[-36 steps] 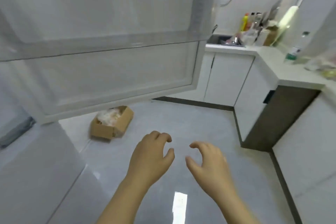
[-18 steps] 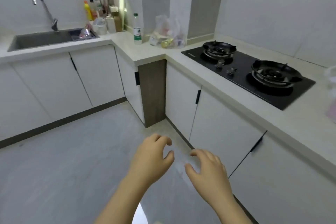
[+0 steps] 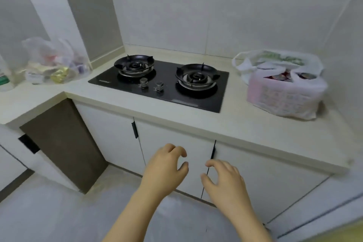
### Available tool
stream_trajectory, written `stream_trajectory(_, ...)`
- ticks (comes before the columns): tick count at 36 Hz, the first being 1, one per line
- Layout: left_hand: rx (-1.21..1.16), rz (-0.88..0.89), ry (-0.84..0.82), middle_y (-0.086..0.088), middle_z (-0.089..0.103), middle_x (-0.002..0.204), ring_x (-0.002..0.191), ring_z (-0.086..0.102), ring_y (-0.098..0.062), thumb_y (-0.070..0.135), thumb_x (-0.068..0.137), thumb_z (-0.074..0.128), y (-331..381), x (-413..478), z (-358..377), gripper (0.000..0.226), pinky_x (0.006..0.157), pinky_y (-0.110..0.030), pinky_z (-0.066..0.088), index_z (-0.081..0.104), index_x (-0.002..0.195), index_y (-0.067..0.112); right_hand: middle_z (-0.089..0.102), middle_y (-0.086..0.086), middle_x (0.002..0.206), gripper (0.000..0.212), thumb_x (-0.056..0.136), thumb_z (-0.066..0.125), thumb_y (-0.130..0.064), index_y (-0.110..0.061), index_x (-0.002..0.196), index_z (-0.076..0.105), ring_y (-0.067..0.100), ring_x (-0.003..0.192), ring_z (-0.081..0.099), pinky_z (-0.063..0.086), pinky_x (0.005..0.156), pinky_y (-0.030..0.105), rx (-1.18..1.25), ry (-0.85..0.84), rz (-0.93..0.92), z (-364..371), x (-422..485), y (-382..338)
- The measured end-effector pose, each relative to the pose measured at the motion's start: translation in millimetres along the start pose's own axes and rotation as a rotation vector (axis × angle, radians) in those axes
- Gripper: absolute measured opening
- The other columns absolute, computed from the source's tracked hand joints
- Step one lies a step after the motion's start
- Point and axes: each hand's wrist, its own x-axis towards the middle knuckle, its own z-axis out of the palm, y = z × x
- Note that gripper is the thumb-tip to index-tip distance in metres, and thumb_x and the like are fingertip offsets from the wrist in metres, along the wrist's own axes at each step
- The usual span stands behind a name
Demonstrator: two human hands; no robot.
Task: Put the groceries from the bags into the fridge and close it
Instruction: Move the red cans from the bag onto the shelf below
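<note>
While the left hand point(image 3: 165, 167) and right hand point(image 3: 225, 180) hover empty, loosely curled, at bottom centre, a white plastic bag point(image 3: 284, 94) sits at right, a clear plastic bag point(image 3: 53, 61), seemingly full, at left.

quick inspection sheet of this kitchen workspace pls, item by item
surface: pale countertop, bare in front of the hob
job's things: clear bag of groceries in the left corner; white bag, full and open at the top, right of the hob
clutter: bottle at the far left edge, cut off
grippers: left hand and right hand empty, fingers loosely curled, before the cabinet doors
cables: nothing seen
surroundings: two-burner gas hob, no pots; cabinet doors shut; tiled wall
</note>
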Motion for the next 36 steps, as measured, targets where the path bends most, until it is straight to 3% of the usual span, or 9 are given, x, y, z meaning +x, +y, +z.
stream_trajectory(11,-0.043,0.221,-0.091,0.01,0.049,0.12,0.107,0.047,-0.008,0.031,0.093,0.046,64.6,100.4,45.2,0.026,0.082,-0.02,0.043,0.054,0.118,0.024,0.052,-0.009,0.124,0.029,0.089,0.053,-0.028,-0.025,0.118,0.053,0.014,0.119,0.042,0.033,0.097,0.025,0.021,0.242,0.211,-58.5,54.0,84.7)
stream_trajectory(20,-0.033,0.275,-0.07,0.012,0.048,0.122,0.113,0.044,-0.009,0.033,0.092,0.046,138.5,202.0,88.2,0.028,0.085,-0.021,0.041,0.052,0.119,0.026,0.052,-0.01,0.124,0.03,0.089,0.053,-0.029,-0.026,0.118,0.053,0.013,0.117,0.043,0.032,0.094,0.023,-0.002,0.372,0.168,-129.1,133.1,154.3)
stream_trajectory(27,-0.067,0.349,0.022,0.007,0.041,0.136,0.121,0.041,-0.014,0.029,0.09,0.05,189.3,276.5,103.8,0.049,0.092,-0.023,0.038,0.036,0.137,0.028,0.06,-0.005,0.11,0.024,0.084,0.061,-0.02,-0.018,0.108,0.061,0.018,0.109,0.05,0.036,0.088,0.025,0.031,0.481,0.077,-174.3,190.4,193.9)
stream_trajectory(32,-0.045,0.415,0.088,0.001,0.046,0.134,0.123,0.041,-0.021,0.03,0.085,0.051,207.1,315.0,114.9,0.044,0.099,-0.029,0.035,0.051,0.128,0.023,0.06,0.001,0.112,0.026,0.079,0.066,-0.012,-0.013,0.105,0.065,0.022,0.112,0.05,0.036,0.091,0.027,0.047,0.618,0.044,-194.7,225.1,207.0)
stream_trajectory(36,-0.053,0.382,0.104,-0.004,0.048,0.132,0.125,0.041,-0.027,0.045,0.076,0.033,210.9,343.7,125.4,0.054,0.098,-0.038,0.038,0.06,0.116,0.022,0.054,0.001,0.13,0.032,0.079,0.063,-0.019,-0.021,0.111,0.065,0.018,0.123,0.035,0.037,0.099,0.041,-0.103,0.671,0.026,-202.4,250.0,218.8)
